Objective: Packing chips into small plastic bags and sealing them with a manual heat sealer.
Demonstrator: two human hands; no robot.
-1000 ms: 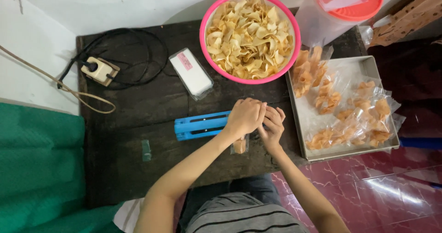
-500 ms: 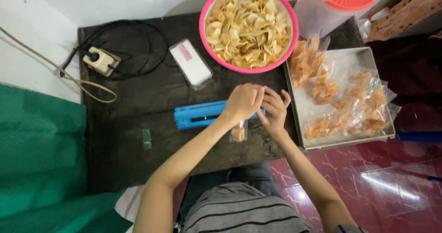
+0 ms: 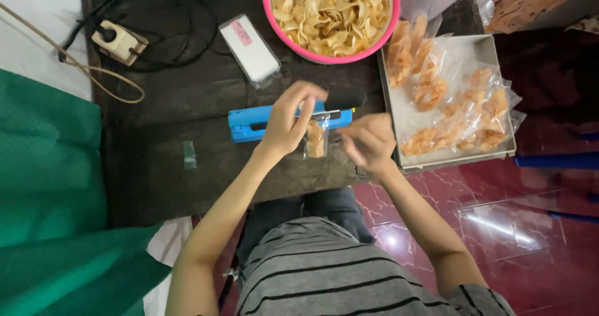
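Observation:
My left hand (image 3: pixel 289 120) pinches the top of a small clear bag of chips (image 3: pixel 315 140), which hangs over the blue heat sealer (image 3: pixel 268 122) on the dark wooden board (image 3: pixel 187 104). To the right of the bag, my right hand (image 3: pixel 369 142) hovers just off it with curled fingers and holds nothing that I can see. A pink bowl (image 3: pixel 331 13) heaped with pale chips stands at the far edge of the board.
A metal tray (image 3: pixel 449 97) on the right holds several filled clear bags. A clear box with white contents (image 3: pixel 249 49) and a power plug with coiled black cable (image 3: pixel 118 41) lie at the far left. Green cloth (image 3: pixel 43 185) covers the left. Red tiled floor (image 3: pixel 511 228) lies at right.
My hands came apart: the right hand left the bag and drew back to the right. The left hand lifted the bag over the sealer. The view shifted toward me.

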